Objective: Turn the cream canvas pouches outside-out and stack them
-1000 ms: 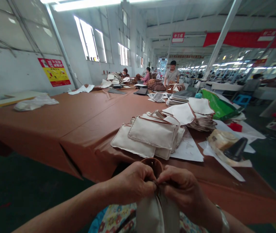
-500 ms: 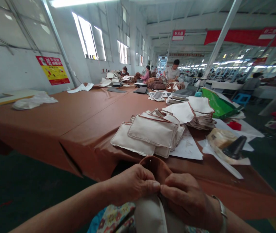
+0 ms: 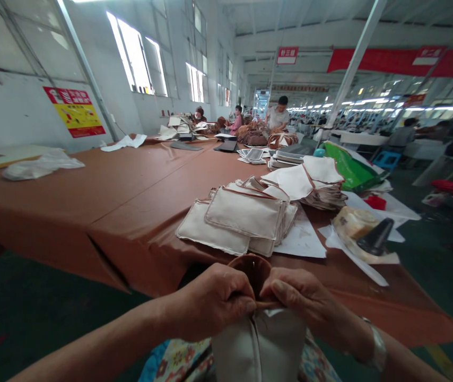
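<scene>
Pinching brown-trimmed mouth of cream canvas pouch [image 3: 260, 345] between left hand [image 3: 210, 302] and right hand [image 3: 306, 305], off table's near edge [image 3: 139, 260]; finished pouch stack [image 3: 242, 223] waiting there, this one unfinished.

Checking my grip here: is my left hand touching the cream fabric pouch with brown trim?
Touching. The head view shows the left hand pinching the cream fabric pouch's brown top edge.

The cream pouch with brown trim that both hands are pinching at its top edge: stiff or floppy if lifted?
Probably floppy: the cream pouch hangs and creases below the left hand and right hand. Likely light, since fingertip pinches hold it up. The cloth looks matte, so probably not slippery.
</scene>
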A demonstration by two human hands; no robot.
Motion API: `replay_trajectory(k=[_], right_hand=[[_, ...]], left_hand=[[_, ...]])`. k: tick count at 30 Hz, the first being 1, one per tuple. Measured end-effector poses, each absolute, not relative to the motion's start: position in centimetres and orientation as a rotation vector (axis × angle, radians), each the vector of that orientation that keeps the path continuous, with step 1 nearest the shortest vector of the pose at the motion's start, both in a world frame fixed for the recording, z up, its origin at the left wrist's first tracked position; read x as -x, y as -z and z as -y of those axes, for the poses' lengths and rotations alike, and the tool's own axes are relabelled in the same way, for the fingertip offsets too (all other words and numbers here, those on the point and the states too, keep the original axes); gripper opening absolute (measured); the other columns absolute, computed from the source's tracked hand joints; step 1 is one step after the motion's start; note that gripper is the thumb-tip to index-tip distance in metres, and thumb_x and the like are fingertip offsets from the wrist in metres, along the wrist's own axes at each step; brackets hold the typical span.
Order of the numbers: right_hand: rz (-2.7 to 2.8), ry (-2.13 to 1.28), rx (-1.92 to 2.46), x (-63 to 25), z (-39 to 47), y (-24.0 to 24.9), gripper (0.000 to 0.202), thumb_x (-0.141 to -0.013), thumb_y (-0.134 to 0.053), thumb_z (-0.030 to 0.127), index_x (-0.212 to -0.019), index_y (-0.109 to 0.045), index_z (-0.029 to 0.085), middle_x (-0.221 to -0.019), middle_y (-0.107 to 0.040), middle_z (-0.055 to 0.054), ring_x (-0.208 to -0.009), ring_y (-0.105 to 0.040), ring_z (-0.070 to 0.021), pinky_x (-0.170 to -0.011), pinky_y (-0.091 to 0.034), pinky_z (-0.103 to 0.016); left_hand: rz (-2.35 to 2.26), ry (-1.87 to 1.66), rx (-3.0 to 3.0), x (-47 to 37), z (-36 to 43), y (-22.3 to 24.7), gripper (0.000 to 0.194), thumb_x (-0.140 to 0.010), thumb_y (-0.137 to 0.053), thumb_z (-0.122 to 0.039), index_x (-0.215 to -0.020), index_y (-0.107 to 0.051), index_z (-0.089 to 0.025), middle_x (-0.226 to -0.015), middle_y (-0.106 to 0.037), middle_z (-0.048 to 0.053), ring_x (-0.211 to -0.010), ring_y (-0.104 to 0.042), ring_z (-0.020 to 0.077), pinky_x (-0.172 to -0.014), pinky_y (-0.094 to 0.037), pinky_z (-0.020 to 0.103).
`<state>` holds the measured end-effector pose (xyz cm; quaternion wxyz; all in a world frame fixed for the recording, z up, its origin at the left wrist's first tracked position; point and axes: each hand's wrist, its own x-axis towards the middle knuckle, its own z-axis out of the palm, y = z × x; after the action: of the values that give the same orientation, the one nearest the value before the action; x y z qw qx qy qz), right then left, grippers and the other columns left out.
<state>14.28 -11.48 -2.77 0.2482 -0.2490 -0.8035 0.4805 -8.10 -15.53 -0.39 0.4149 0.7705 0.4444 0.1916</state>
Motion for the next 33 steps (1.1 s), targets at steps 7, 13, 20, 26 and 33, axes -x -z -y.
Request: replay_trajectory(k=[7, 13, 20, 26, 33], right_hand=[[2.252, -1.513, 0.607, -14.0, 10.9, 2.5, 0.038, -0.095, -0.051, 0.044, -0.078, -0.061, 0.012, -0.07, -0.048, 0.0, -0.063, -0.039, -0.0109, -0.055, -0.031, -0.022], [1.923, -1.705, 0.527, -13.7, 11.6, 4.4, 0.04, -0.092, -0.054, 0.048, -0.069, -0.047, 0.016, -0.067, -0.039, 0.002, -0.06, -0.032, -0.0102, -0.053, -0.026, -0.023], [2.114, -1.641, 0.488, -13.5, 10.7, 2.5, 0.04, -0.093, -0.051, 0.05, -0.075, -0.054, 0.014, -0.072, -0.042, 0.001, -0.065, -0.035, -0.0117, -0.056, -0.028, -0.024], [2.046, -1.736, 0.448, -13.3, 10.3, 3.2, 0.039, -0.09, -0.057, 0.047, -0.068, -0.052, 0.015, -0.066, -0.04, 0.002, -0.061, -0.033, -0.0106, -0.054, -0.026, -0.024], [1.971, -1.779, 0.465, -13.0, 10.6, 3.7, 0.039, -0.089, -0.06, 0.046, -0.066, -0.05, 0.016, -0.064, -0.037, 0.002, -0.06, -0.031, -0.0109, -0.054, -0.025, -0.025]], left_hand=[[-1.086, -0.605, -1.95, 8.0, 16.1, -0.1, 0.021, -0.089, -0.054, -0.024, -0.08, -0.065, -0.009, -0.07, -0.056, 0.0, -0.064, -0.048, 0.0095, -0.059, -0.037, 0.017], [-0.974, -0.759, -1.713, 7.8, 16.6, 0.8, 0.029, -0.091, -0.054, -0.036, -0.08, -0.061, -0.01, -0.072, -0.052, 0.0, -0.063, -0.043, 0.0098, -0.055, -0.034, 0.018], [-0.99, -0.792, -1.803, 7.9, 16.1, 0.7, 0.028, -0.089, -0.057, -0.034, -0.073, -0.057, -0.012, -0.07, -0.051, -0.001, -0.063, -0.041, 0.0093, -0.054, -0.032, 0.018], [-0.977, -0.582, -1.6, 9.4, 15.2, -0.2, 0.054, -0.088, -0.049, -0.062, -0.08, -0.062, -0.01, -0.069, -0.049, -0.001, -0.06, -0.037, 0.0101, -0.052, -0.029, 0.02], [-0.971, -0.418, -1.458, 9.6, 14.9, -0.8, 0.06, -0.082, -0.05, -0.072, -0.069, -0.056, -0.013, -0.058, -0.036, -0.005, -0.051, -0.026, 0.0078, -0.046, -0.019, 0.022]])
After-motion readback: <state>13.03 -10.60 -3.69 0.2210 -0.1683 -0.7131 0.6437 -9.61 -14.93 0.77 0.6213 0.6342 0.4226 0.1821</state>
